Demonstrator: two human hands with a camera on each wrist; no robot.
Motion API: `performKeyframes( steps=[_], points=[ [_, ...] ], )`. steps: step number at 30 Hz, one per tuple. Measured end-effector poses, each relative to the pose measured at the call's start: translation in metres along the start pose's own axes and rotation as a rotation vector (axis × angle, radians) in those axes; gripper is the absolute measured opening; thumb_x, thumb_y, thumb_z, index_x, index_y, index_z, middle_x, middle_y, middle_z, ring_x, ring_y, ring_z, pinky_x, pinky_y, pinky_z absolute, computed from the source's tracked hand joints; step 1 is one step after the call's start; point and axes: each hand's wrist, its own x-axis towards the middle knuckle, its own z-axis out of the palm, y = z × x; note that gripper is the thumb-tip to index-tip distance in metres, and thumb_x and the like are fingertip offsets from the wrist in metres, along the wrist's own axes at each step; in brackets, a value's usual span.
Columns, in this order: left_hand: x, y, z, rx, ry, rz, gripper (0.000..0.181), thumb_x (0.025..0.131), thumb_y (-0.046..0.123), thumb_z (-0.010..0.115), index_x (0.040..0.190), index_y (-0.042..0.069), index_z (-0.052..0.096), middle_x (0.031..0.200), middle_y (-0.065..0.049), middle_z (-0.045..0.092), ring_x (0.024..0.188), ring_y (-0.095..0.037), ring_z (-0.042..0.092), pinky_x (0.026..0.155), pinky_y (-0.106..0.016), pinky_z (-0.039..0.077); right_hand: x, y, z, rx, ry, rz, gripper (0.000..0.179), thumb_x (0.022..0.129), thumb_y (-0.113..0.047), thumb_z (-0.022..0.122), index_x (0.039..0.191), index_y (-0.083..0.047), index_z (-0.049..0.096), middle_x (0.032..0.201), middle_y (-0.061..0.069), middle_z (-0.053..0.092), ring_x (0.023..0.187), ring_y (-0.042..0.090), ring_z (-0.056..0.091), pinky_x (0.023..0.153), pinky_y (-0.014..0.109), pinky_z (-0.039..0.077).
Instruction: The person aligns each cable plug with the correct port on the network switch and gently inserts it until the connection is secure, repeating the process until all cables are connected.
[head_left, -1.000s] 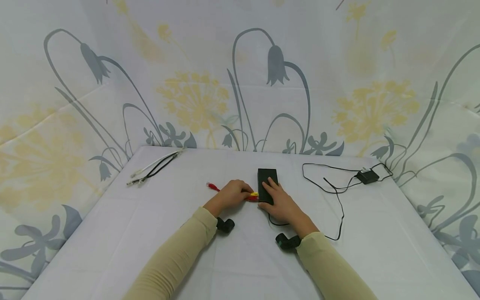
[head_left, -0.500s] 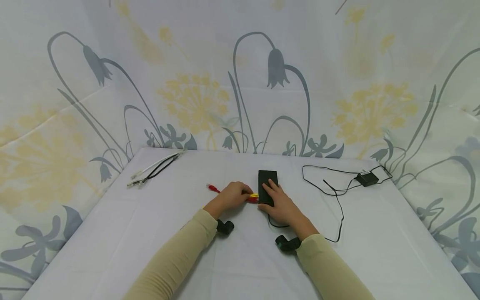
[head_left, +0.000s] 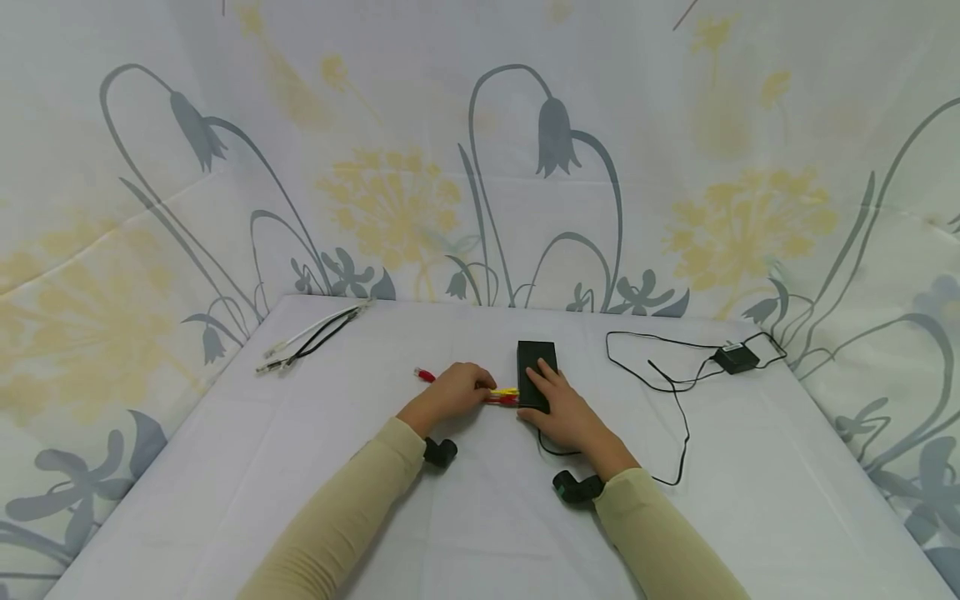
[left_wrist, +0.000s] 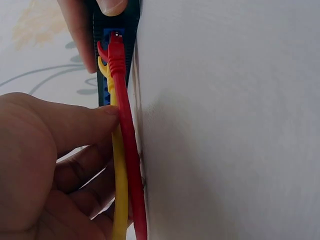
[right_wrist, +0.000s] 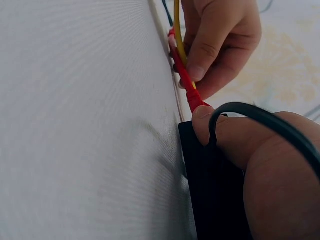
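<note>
In the head view a black network switch lies at mid-table. Across its top rests my right hand, fingers spread, with the thumb at its near left corner. Just left of the switch, my left hand pinches a yellow network cable between thumb and fingers. Alongside runs a red network cable; both enter the blue-edged ports in the left wrist view. A loose red plug shows beyond my left hand. A thin black lead arches over my right thumb in the right wrist view.
At the back left lie white and black network cables. A black power adapter sits at the right with its thin cord looped around it. Black wrist cameras hang under both wrists. A patterned cloth stands behind the white table.
My left hand has slid slightly left, away from the switch, uncovering more of the yellow and red cables. My right hand stays on the switch.
</note>
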Motion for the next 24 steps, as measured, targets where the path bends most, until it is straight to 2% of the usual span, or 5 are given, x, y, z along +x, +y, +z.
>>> performKeyframes(
  steps=[7,13,20,24],
  points=[
    [-0.005,-0.004,-0.007,0.019,-0.019,-0.004,0.021,0.088,0.017,0.056,0.104,0.010,0.068,0.103,-0.003,0.066,0.096,-0.016,0.058,0.090,-0.033,0.046,0.000,0.000,0.000,0.006,-0.001,0.002,0.074,0.084,-0.048,0.058,0.145,-0.020,0.026,0.154,0.003,0.012,0.138,0.041,0.013,0.103,0.060,0.025],
    [-0.011,-0.010,-0.014,0.027,-0.022,-0.022,0.022,0.089,0.020,0.055,0.107,0.012,0.067,0.101,0.000,0.065,0.091,-0.013,0.056,0.084,-0.031,0.046,0.001,0.001,0.001,0.013,-0.006,0.008,0.073,0.084,-0.048,0.057,0.144,-0.020,0.026,0.154,0.003,0.011,0.138,0.040,0.012,0.103,0.060,0.025],
    [-0.021,-0.018,-0.027,0.024,-0.004,-0.012,0.023,0.090,0.017,0.053,0.108,0.011,0.066,0.108,-0.003,0.065,0.102,-0.017,0.058,0.088,-0.033,0.046,0.001,0.002,0.001,0.004,-0.008,0.007,0.073,0.085,-0.048,0.057,0.145,-0.021,0.025,0.154,0.003,0.010,0.138,0.040,0.012,0.104,0.060,0.024],
    [-0.025,-0.024,-0.033,-0.002,-0.008,-0.040,0.024,0.091,0.018,0.051,0.109,0.012,0.066,0.108,-0.001,0.064,0.097,-0.014,0.057,0.085,-0.031,0.047,0.000,0.001,0.000,0.009,-0.010,-0.003,0.074,0.084,-0.048,0.057,0.145,-0.019,0.026,0.154,0.004,0.011,0.138,0.041,0.013,0.104,0.060,0.024]
  ],
)
